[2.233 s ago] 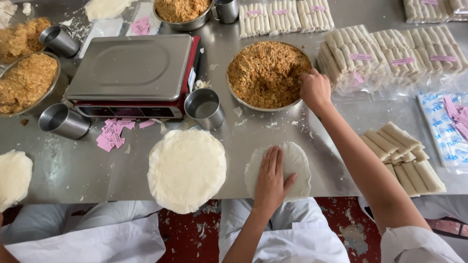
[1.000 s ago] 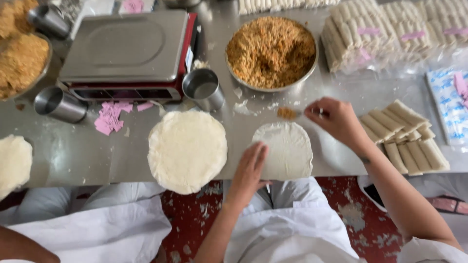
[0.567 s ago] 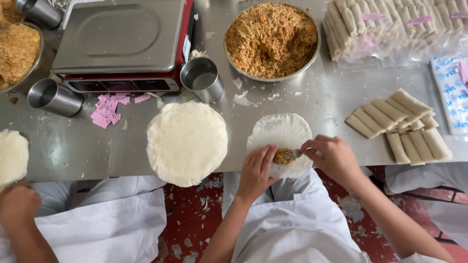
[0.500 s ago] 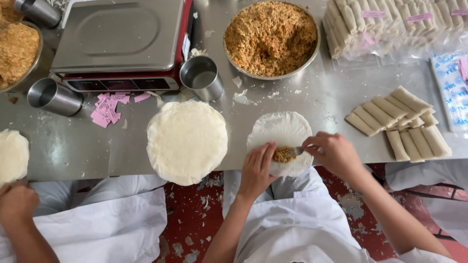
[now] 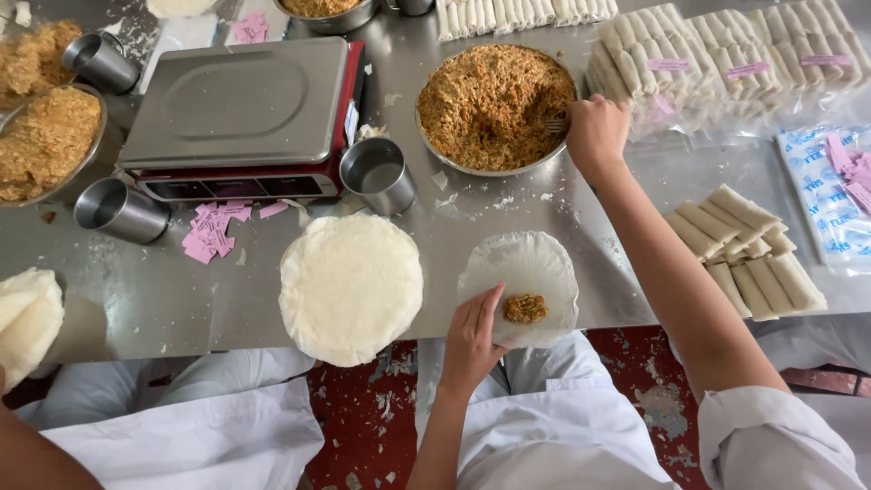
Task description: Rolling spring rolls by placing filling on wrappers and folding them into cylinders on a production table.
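Brown filling [image 5: 525,308] now sits as a small heap on the thin round wrapper [image 5: 519,283] at the tabletop's near edge, where half a second ago the right hand [image 5: 594,134] was laying it down. That hand has since gone back to the filling bowl [image 5: 494,107], its grip closed around a fork [image 5: 555,124], so a further scoop looks likely. The left hand [image 5: 472,338] stays flat, fingers spread, pinning the wrapper's near edge.

Metal cups: you have four — one [image 5: 376,174] at centre, two [image 5: 118,210] [image 5: 98,60] toward 9 and 10 o'clock, another [image 5: 413,6] at 12.
Filling bowls: four [image 5: 494,109] [image 5: 47,141] [image 5: 27,54] [image 5: 328,9].
Scales: one [image 5: 240,113].
Wrapper stacks: two [image 5: 351,286] [image 5: 27,318].
Single wrappers: one [image 5: 526,272].
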